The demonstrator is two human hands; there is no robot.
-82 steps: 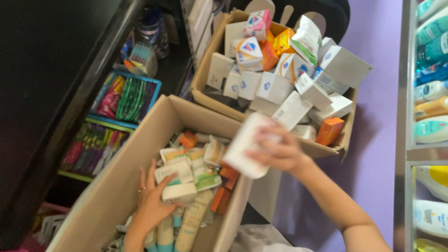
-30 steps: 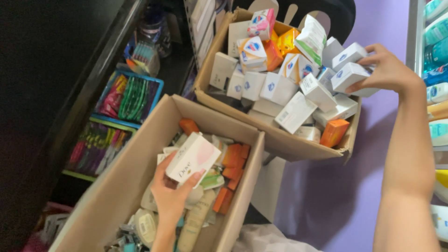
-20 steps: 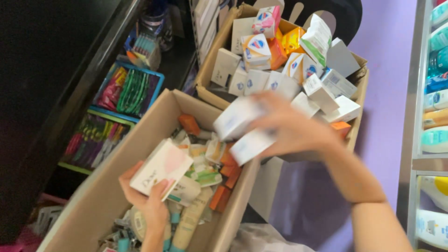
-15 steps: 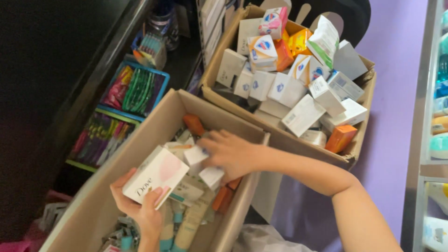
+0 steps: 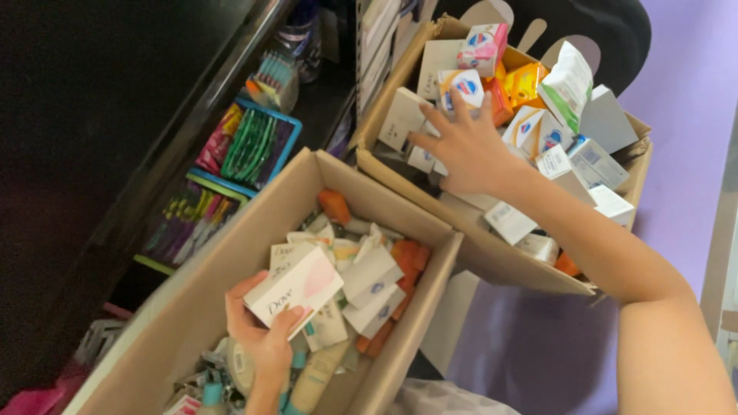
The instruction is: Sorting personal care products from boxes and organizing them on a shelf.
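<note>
**Two boxes, two busy hands**

My left hand point(image 5: 265, 334) pinches a white and pink soap box point(image 5: 294, 290) near the bottom middle of the frame, over the near cardboard box point(image 5: 192, 307). My right hand point(image 5: 465, 146) is spread flat on the small white packets point(image 5: 453, 86) in the far cardboard box point(image 5: 492, 257), at the upper middle.

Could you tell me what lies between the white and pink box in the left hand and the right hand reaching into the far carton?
In the head view, loose white boxes, orange packs and the near carton's far wall lie between the white and pink box in the left hand and the right hand.
</note>
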